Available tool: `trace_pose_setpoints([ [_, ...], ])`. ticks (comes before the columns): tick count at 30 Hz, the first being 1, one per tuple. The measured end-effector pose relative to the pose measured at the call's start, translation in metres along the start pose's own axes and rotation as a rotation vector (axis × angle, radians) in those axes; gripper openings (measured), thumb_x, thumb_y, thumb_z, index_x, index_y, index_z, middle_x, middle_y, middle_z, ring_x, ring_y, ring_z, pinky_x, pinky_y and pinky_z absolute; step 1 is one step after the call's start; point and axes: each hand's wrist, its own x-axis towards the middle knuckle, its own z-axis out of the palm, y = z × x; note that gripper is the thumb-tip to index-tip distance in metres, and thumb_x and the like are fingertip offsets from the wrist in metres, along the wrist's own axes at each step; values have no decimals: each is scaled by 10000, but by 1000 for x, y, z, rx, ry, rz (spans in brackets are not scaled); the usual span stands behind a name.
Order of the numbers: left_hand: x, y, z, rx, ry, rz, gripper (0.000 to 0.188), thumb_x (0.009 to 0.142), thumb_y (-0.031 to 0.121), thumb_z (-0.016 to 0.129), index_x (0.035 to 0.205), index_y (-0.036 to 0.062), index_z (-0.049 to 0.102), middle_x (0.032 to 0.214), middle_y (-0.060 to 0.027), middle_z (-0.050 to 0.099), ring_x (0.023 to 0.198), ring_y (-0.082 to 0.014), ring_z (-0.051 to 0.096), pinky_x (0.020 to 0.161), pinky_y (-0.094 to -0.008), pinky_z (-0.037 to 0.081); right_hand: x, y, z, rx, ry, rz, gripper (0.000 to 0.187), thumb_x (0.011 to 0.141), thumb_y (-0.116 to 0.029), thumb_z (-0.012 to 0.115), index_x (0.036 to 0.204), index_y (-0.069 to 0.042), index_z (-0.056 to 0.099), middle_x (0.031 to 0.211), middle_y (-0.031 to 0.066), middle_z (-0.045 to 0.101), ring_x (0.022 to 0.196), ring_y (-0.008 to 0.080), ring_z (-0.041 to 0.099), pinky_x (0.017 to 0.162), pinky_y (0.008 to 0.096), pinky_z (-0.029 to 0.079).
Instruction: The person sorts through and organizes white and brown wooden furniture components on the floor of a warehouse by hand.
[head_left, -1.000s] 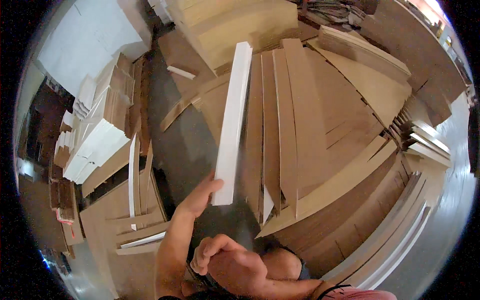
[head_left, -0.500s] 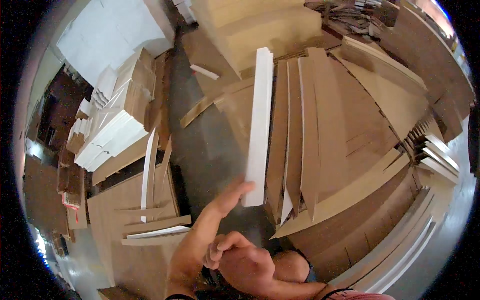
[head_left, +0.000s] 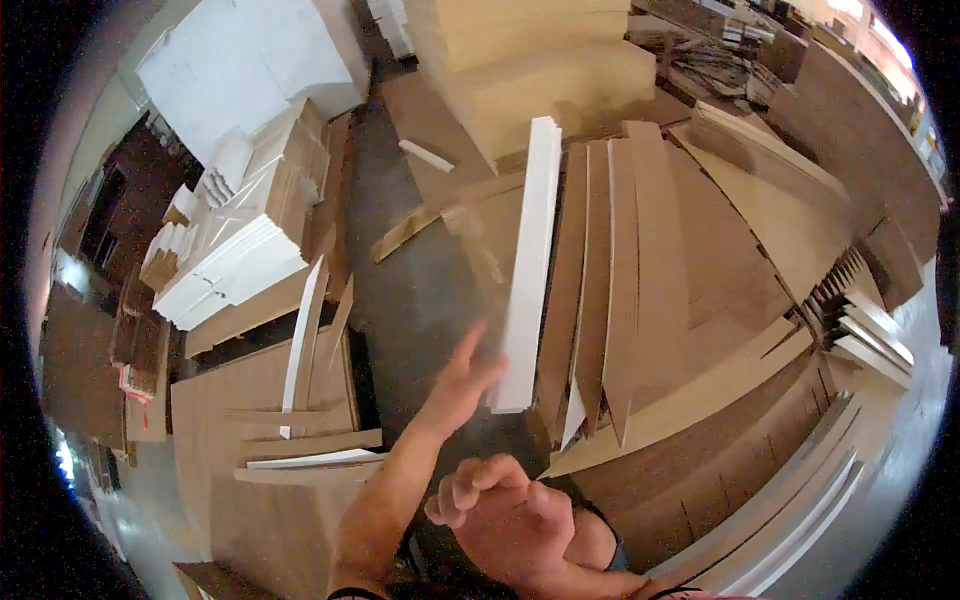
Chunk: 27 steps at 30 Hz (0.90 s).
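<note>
A long stack of white strips (head_left: pixel 527 270) lies lengthwise ahead of me, along the left edge of brown cardboard sheets. My left hand (head_left: pixel 463 388) is beside its near end, blurred, with the index finger stretched forward and another digit reaching the stack's left edge. The left hand grips nothing. Closer to my body, my right hand (head_left: pixel 515 520) is turned palm up, its fingers loosely bent and apart, holding nothing I can see. Several long brown strips (head_left: pixel 590 290) stand on edge just right of the white stack.
Broad brown sheets (head_left: pixel 700 270) spread to the right. At left are a brown board (head_left: pixel 210 420) with thin strips on it and a pile of white-ended panels (head_left: pixel 240 275). A large yellowish stack (head_left: pixel 540 90) stands at the back. Grey floor (head_left: pixel 400 300) shows between them.
My left hand has loosened from the white stack, its index finger now stretched forward. My right hand has shifted slightly right and its fingers have opened out. The white stack stays in place.
</note>
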Motion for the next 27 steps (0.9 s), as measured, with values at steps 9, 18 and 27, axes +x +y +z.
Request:
trace_pose_setpoints([
  [9, 125, 44, 14, 436, 208, -24, 1078, 758, 420, 756, 1528, -17, 141, 1512, -279, 329, 1413, -370, 332, 1156, -426, 283, -1, 13, 2, 1, 36, 43, 428, 943, -421, 394, 1151, -112, 606, 1017, 48, 577, 902, 212, 515, 884, 410, 368],
  [18, 145, 50, 36, 574, 130, 49, 1014, 738, 240, 699, 1529, -15, 118, 1538, -257, 289, 1421, -347, 322, 1162, -379, 294, 18, 1, -5, 75, -146, -25, 430, 1023, -376, 409, 1211, -34, 591, 1095, 125, 624, 942, 274, 585, 874, 431, 453],
  [27, 121, 74, 34, 711, 102, 70, 1043, 753, 273, 714, 1532, -19, 85, 1579, -244, 194, 1449, -342, 261, 1179, -378, 261, 17, 4, -1, 70, -23, 3, 429, 985, -403, 461, 1138, -39, 629, 1016, 124, 643, 880, 276, 586, 831, 434, 466],
])
